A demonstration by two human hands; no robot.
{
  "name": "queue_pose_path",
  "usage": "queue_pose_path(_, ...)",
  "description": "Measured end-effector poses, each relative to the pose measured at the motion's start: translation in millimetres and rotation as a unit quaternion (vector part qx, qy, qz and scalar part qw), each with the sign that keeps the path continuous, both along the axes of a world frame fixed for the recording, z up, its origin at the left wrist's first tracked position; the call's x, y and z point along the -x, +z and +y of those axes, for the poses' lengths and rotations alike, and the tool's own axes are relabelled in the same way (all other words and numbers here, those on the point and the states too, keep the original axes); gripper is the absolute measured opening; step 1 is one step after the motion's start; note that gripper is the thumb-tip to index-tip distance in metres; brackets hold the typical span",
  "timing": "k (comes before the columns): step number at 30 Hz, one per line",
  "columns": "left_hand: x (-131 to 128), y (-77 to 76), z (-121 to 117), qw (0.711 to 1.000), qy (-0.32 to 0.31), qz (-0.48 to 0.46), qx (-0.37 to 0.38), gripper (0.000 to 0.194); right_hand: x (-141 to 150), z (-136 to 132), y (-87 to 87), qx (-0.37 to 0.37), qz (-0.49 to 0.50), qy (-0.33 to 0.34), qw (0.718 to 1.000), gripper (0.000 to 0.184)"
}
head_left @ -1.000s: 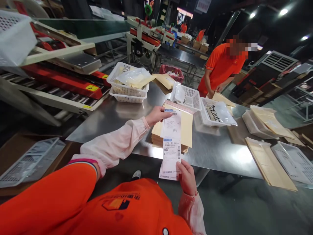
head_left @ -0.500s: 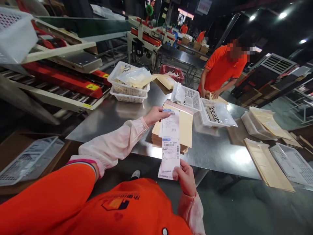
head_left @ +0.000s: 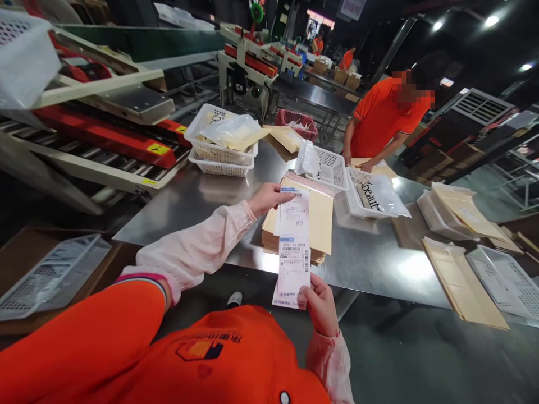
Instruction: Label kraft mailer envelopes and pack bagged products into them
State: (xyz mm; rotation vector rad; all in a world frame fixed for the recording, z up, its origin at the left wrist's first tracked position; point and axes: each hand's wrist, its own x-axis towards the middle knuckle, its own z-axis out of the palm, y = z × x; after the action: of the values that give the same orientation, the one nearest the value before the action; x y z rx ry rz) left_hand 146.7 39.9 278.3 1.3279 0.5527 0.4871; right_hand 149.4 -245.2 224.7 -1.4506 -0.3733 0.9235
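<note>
A long white shipping label point(head_left: 295, 224) with barcodes and printed text is stretched between my two hands. My left hand point(head_left: 269, 199) pinches its top edge, fingers closed. At the bottom end, my right hand point(head_left: 320, 303) grips it between thumb and fingers; a second sheet shows slightly fanned out behind the first there. Under the label's upper part lies a stack of tan padded envelopes point(head_left: 322, 224) on the metal table. The label covers part of the top envelope.
White baskets point(head_left: 221, 166) with bagged parcels stand at the back left of the steel table point(head_left: 185, 213); another basket point(head_left: 332, 171) lies beyond the stack. Envelopes point(head_left: 463, 286) are at the right. A co-worker point(head_left: 379, 123) stands across the table. A roller conveyor point(head_left: 96, 163) runs at left.
My hands and the label stay almost still. The co-worker's head and hands have shifted slightly over the envelope in front of them.
</note>
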Motion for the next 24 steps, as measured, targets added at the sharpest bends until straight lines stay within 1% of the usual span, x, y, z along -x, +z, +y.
queue_pose_path(3, -1.3, -0.4, 1.2, 1.0, -0.001, 0.006, -0.004, 0.017, -0.2, 1.4, 0.7, 0.008, 0.03, -0.009, 0.999, 0.039)
queue_pose_path(9, -3.8, -1.6, 3.4, 1.0, -0.004, 0.01, -0.007, 0.017, -2.6, 2.8, -1.1, 0.012, 0.016, -0.006, 1.0, 0.043)
queue_pose_path(16, -5.7, -3.7, 3.9, 1.0, -0.006, 0.016, 0.007, 0.015, -2.8, 5.2, 0.0, 0.021, 0.034, -0.014, 0.999, 0.046)
queue_pose_path(20, -6.7, -3.4, 3.0, 1.0, -0.006, 0.022, 0.011, 0.014, -2.8, 6.0, 1.8, 0.027, 0.039, -0.019, 0.999, 0.045)
queue_pose_path(24, -7.8, -4.2, 3.3, 1.0, -0.008, 0.024, 0.01, 0.016, -3.1, 5.2, 2.3, 0.018, 0.037, -0.01, 0.999, 0.041)
